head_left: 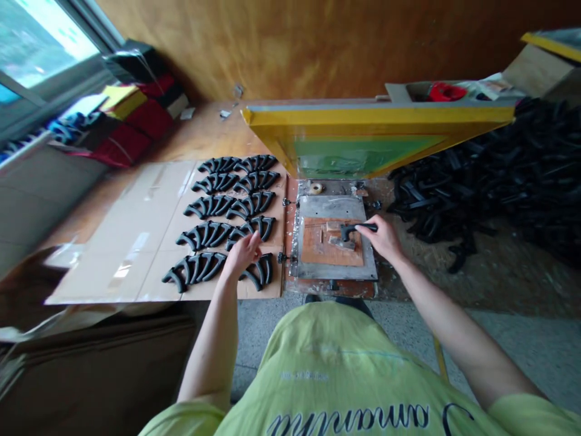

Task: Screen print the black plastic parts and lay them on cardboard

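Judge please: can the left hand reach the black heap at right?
Probably not easily: the left hand is far across, with the metal plate and the right hand between it and the black heap.

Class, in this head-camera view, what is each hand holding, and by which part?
The right hand grips a black curved piece by its straight end. The left hand shows no clear hold, above the laid-out black pieces.

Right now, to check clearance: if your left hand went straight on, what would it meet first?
Probably the black curved piece just ahead of your left hand on the cardboard sheet; depth is unclear, so it may already touch.
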A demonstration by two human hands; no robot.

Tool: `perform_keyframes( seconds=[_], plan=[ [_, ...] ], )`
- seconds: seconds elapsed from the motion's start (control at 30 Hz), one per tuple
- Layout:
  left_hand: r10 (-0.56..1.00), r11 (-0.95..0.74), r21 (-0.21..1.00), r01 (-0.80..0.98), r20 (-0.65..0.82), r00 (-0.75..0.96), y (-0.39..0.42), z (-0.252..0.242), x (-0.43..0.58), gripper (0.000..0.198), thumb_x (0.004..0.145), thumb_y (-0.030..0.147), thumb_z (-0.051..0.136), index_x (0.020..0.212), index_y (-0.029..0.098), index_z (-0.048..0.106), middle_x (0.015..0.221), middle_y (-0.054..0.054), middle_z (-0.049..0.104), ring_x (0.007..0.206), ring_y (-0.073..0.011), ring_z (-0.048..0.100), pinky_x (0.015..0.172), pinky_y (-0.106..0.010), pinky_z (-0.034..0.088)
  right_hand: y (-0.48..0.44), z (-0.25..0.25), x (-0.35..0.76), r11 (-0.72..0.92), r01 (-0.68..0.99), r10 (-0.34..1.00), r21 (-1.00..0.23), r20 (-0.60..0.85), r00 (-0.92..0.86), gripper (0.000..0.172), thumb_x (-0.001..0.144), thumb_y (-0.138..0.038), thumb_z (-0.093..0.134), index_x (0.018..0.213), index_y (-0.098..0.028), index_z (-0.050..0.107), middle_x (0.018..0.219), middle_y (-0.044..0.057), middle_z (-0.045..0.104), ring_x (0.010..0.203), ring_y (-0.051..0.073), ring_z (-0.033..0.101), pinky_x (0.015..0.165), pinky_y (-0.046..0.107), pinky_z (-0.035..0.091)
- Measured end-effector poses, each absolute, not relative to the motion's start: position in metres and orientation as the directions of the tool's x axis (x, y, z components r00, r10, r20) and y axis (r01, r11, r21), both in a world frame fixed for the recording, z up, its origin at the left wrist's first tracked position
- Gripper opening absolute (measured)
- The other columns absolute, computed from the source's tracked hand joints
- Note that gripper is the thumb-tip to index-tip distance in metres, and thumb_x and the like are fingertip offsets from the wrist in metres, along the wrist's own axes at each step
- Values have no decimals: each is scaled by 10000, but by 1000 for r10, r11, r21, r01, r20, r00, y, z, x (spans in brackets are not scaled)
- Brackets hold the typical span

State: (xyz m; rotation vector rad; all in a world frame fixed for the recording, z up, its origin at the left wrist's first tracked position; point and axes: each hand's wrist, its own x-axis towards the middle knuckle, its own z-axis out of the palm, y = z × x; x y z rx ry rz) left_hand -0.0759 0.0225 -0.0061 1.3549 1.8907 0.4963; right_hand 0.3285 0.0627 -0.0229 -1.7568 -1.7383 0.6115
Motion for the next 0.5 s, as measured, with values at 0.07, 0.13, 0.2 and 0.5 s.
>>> perform_keyframes(
  seconds=[0.07, 0.13, 0.2, 0.5],
  plan=[
    [976, 200, 904, 377, -153, -152, 54, 28, -50, 632, 872, 727, 390, 1086, 178, 619, 654, -26, 644, 490, -128, 561, 499, -226, 445, 58, -40, 302, 31, 750, 998, -661, 63, 14, 323, 850, -541, 596, 859, -218, 583, 800, 59, 694, 748, 226, 651, 657, 304, 438],
    [990, -3, 988, 152, 24, -140, 85, 66, -20, 631, 872, 712, 444, 1220, 204, 583, 661, -12, 653, 479, -113, 557, 492, -210, 443, 56, -56, 284, 24, 810, 998, -586, 67, 19, 309, 879, -524, 577, 882, -214, 584, 833, 77, 698, 771, 234, 647, 667, 304, 427],
    [979, -139, 990, -2, 137, -149, 109, 99, 7, 608, 897, 700, 420, 1236, 222, 582, 664, -14, 660, 481, -103, 563, 493, -201, 443, 57, -65, 274, 48, 868, 994, -494, 108, 7, 308, 901, -516, 562, 877, -210, 585, 867, 96, 691, 807, 240, 636, 698, 311, 425],
    [985, -112, 991, -76, 100, -143, 62, 95, 19, 641, 911, 704, 387, 1037, 161, 703, 745, -42, 670, 603, -125, 611, 516, -216, 464, 71, -55, 315, 186, 854, 952, -486, 304, -34, 259, 872, -400, 611, 947, -154, 638, 880, 73, 696, 817, 199, 618, 758, 291, 489]
  ],
)
